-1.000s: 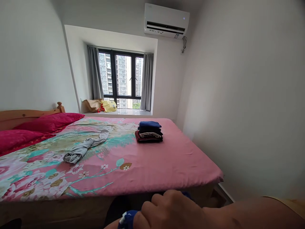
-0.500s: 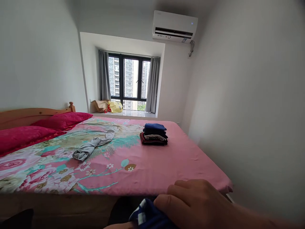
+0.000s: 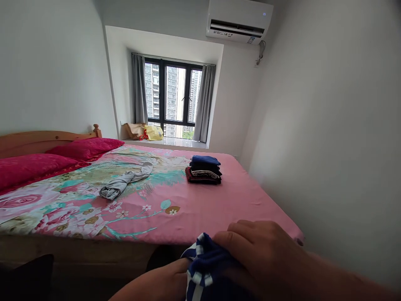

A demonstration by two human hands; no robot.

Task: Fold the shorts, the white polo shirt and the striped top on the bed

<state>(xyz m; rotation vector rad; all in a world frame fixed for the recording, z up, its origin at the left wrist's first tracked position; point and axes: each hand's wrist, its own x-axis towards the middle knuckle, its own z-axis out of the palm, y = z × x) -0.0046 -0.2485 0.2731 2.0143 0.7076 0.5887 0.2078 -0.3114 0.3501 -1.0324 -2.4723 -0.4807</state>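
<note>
A navy blue garment with white stripes (image 3: 216,261) is bunched up at the bottom of the view, in front of the bed's near edge. My right hand (image 3: 261,251) closes over its top right side, fingers curled round the cloth. From the lower left, my left hand (image 3: 169,278) grips the same garment; its fingertips are hidden in the fabric. Beyond the hands, a stack of folded dark clothes (image 3: 204,170) sits on the bed, with a blue piece on top. To its left lies a grey garment (image 3: 127,182), loosely rolled and twisted.
The bed (image 3: 225,209) has a pink floral sheet. Red pillows (image 3: 87,146) rest by the wooden headboard (image 3: 46,140). Paper and yellow bags (image 3: 153,133) stand on the window ledge. A white wall (image 3: 322,138) runs along the right, with an air conditioner (image 3: 239,19) high up.
Both hands and the blue-and-white garment have come up in view, showing more of the cloth and of my left hand. The view has tilted slightly downward.
</note>
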